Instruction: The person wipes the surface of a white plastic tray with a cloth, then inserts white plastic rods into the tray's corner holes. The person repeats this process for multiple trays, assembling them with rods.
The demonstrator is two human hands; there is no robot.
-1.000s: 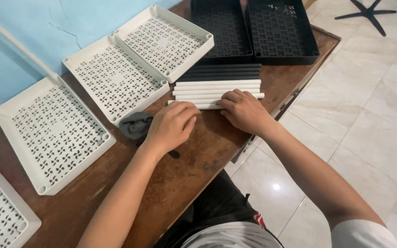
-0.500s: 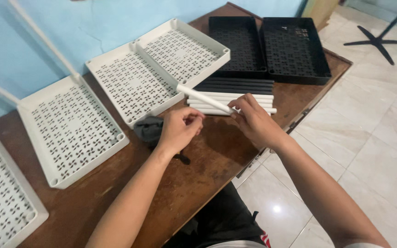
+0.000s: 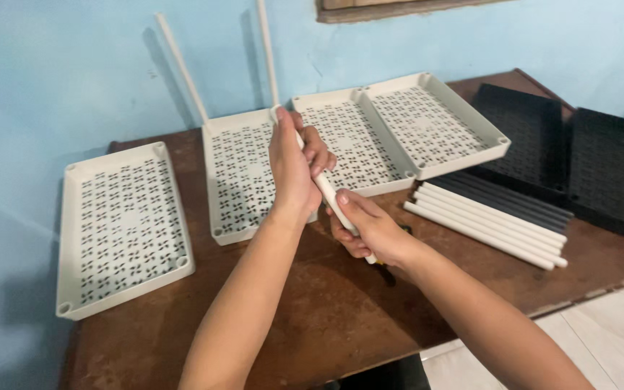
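On the brown bench (image 3: pixel 341 318) a white perforated tray (image 3: pixel 243 173) lies just beyond both hands; the white tube (image 3: pixel 324 189) slants above it, long axis running from upper left down to lower right. The left hand (image 3: pixel 292 167) has its fingers closed round the upper end, nearer the tray; the right hand (image 3: pixel 370 230) grips the lower end.

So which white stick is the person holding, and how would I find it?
Start at the brown wooden table and find the white perforated tray that has two white tubes standing at its far corners. In front of it, the left hand and right hand grip one white tube. It alone is lifted and slanted; the other loose tubes lie flat.
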